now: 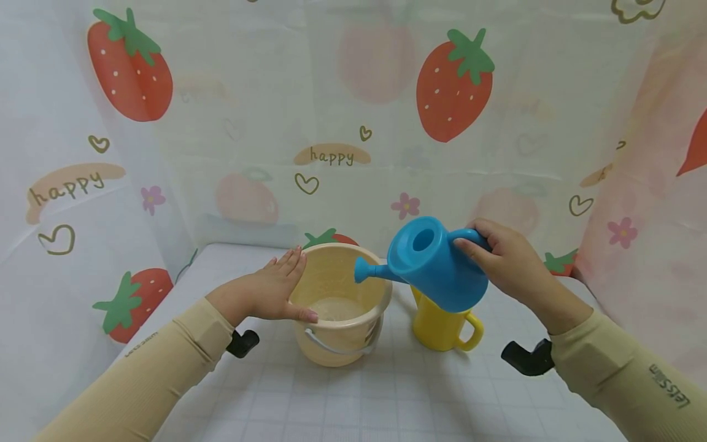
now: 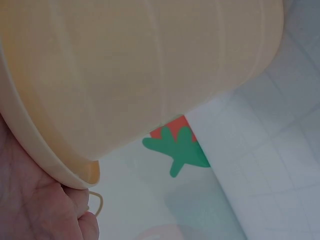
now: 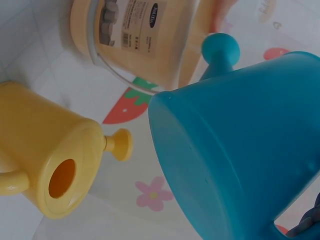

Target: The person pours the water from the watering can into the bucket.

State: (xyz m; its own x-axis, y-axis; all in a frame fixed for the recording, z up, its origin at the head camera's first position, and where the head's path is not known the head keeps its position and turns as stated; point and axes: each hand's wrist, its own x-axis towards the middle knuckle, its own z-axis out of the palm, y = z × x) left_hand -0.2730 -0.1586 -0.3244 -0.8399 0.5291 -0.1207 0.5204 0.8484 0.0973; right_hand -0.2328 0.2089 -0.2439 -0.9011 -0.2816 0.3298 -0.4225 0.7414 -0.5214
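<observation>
head: our left hand [image 1: 273, 288] lies flat against the beige bucket [image 1: 338, 307]; right hand [image 1: 505, 261] grips the blue watering can [image 1: 436, 261], spout over the rim.
left wrist: bucket wall [image 2: 140, 75] up close.
right wrist: yellow watering can [image 3: 45, 165] beside us.

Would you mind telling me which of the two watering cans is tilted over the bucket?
The blue watering can, gripped by the right hand; the yellow watering can stands upright on the table.

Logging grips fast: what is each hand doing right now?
Left hand: open, flat against the cream bucket.
Right hand: grips the blue watering can by its handle.
</observation>
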